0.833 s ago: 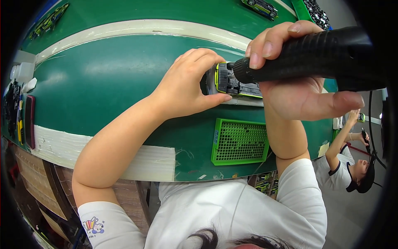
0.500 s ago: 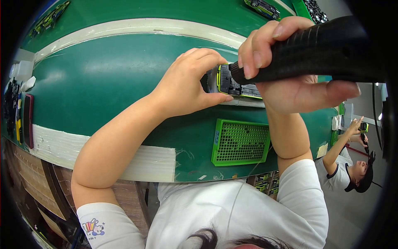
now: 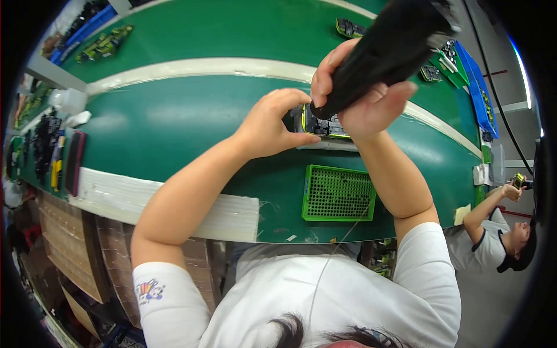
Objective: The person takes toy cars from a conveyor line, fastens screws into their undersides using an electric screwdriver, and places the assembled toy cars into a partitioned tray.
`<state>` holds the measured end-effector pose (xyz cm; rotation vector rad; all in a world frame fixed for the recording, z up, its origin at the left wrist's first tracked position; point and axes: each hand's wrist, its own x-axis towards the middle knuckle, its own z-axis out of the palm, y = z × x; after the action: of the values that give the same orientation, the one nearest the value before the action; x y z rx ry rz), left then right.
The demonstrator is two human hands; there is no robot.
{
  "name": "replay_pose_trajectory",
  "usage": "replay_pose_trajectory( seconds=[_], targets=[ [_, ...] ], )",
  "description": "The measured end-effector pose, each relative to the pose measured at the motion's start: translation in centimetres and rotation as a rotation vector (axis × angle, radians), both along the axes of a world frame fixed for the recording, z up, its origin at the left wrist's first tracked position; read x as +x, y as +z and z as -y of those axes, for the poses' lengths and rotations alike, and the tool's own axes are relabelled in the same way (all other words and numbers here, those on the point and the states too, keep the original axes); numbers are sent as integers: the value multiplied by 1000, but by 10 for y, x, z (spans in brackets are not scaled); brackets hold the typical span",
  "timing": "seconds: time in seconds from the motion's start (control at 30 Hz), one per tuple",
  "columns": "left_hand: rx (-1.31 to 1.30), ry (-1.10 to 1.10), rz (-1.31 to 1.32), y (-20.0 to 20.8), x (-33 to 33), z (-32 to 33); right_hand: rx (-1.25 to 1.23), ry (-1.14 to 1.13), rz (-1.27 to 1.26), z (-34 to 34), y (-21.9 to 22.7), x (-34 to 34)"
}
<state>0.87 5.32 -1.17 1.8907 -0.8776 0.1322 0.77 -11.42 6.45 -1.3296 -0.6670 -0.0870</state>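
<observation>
Lying upside down on the green bench is a toy car (image 3: 326, 129) with a black underside and yellow-green edges. My left hand (image 3: 276, 123) grips one end of it between thumb and fingers. In my right hand (image 3: 366, 110) is a thick black electric screwdriver (image 3: 383, 61), held at a slant with its lower end down at the car's underside. The screwdriver's tip and part of the car are hidden by the tool and my right hand. A green perforated tray (image 3: 306, 197) with rows of small holes lies nearer to me, just below the car.
More car parts (image 3: 104, 43) lie at the far left, and another toy car (image 3: 350, 27) at the back. A pale strip (image 3: 232, 67) crosses the bench. Left are a dark red phone-like slab (image 3: 75, 162) and tools. A co-worker (image 3: 493, 238) sits at the right, beyond a blue bin (image 3: 476, 87).
The screwdriver has swung from nearly level to a steeper slant, its upper end now higher. My left hand keeps its hold on the car. The whole view has shifted slightly.
</observation>
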Motion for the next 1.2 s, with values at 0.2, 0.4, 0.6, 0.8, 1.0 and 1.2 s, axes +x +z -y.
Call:
replay_pose_trajectory(
  seconds=[0.2, 0.4, 0.6, 0.8, 1.0, 1.2],
  targets=[
    [3, 36, -28, 17, -10, -12, 452, 53, 304, 37, 46, -25],
    [-409, 258, -94, 107, -62, -89, 489, 8, 398, 129, 69, -35],
    [263, 718, -128, 109, -101, -192, 465, -213, 321, 166, 67, -20],
    [1193, 624, -111, 68, -85, -142, 468, -360, 232, 152, 54, -19],
    [280, 771, 504, 65, -1, -80, 450, -616, 243, 126, 71, -28],
    [769, 661, 122, 28, 63, -29, 480, -713, 242, 115, 75, -26]
  ],
)
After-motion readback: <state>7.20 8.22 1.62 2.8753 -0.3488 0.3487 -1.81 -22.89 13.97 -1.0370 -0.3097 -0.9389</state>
